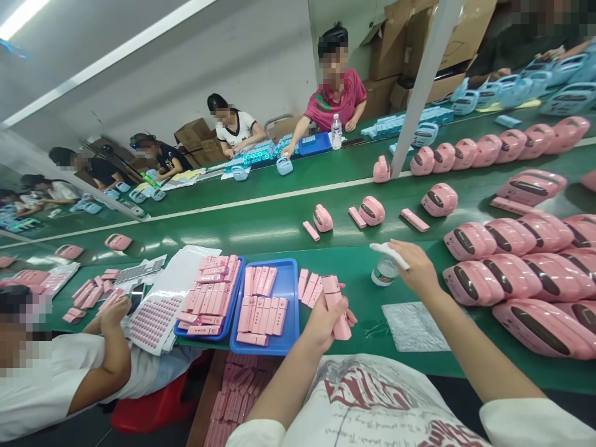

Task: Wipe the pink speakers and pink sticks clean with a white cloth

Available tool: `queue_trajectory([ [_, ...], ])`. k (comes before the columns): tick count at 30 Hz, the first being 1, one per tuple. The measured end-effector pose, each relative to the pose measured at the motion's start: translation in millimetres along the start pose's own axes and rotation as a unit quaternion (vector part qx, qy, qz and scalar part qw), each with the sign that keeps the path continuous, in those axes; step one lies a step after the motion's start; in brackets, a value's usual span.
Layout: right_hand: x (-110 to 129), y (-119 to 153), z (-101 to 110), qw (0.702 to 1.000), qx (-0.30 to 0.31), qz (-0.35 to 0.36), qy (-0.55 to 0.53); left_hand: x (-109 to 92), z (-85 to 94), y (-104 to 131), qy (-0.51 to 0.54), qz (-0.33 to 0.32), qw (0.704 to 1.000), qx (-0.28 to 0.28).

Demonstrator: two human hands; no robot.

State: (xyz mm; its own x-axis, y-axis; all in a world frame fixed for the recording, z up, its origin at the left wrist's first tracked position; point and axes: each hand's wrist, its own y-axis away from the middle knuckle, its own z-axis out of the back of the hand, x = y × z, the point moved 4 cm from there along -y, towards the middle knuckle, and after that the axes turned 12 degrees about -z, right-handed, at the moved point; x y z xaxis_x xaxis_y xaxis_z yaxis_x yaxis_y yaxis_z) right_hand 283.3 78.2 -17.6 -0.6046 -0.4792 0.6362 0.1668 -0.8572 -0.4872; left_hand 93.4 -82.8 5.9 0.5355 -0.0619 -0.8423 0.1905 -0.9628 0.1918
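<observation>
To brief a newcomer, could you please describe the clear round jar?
On the near green tabletop, look left of the massed glossy pink casings. The jar shows just under the folded white cloth in the right hand; unlike the flat, crinkled clear sheet, it is round.

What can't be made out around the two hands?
All in the head view:
- Pink bar: middle partly covered by the left hand.
- Jar: label too small to read; top partly behind the white cloth in the right hand.
- Rightmost housings: cut off by the right edge.
</observation>
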Motion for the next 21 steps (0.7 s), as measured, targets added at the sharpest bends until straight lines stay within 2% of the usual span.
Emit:
queue_trajectory([
  [3,17,-12,16,0.995,-0.053,-0.078,0.012,0,-4.2,-2,0.065,0.045,0.997,-0.008],
  [5,41,-14,18,0.993,-0.045,-0.107,-0.024,1,-10.1,-4,0.105,0.073,0.992,0.0],
  [7,74,-6,8,0.994,0.024,-0.049,-0.09,1,-16.1,-7,0.114,0.077,0.99,0.016],
  [10,125,24,-11,0.971,0.134,0.148,-0.135,1,-19.0,-11,0.122,0.071,0.99,0.021],
  [12,142,50,-17,0.943,0.182,0.249,-0.125,0,-14.1,-13,0.141,0.07,0.988,-0.001],
  [15,148,79,-16,0.896,0.247,0.347,-0.125,-3,-0.2,-14,0.14,0.067,0.986,-0.054],
  [17,146,85,-15,0.88,0.258,0.38,-0.122,-6,5.3,-14,0.121,0.046,0.989,-0.072],
  [18,144,82,-16,0.885,0.245,0.38,-0.116,-8,4.6,-14,0.112,0.033,0.991,-0.066],
  [21,142,61,-21,0.932,0.151,0.311,-0.109,-13,-8.4,-16,0.108,-0.012,0.994,-0.015],
])
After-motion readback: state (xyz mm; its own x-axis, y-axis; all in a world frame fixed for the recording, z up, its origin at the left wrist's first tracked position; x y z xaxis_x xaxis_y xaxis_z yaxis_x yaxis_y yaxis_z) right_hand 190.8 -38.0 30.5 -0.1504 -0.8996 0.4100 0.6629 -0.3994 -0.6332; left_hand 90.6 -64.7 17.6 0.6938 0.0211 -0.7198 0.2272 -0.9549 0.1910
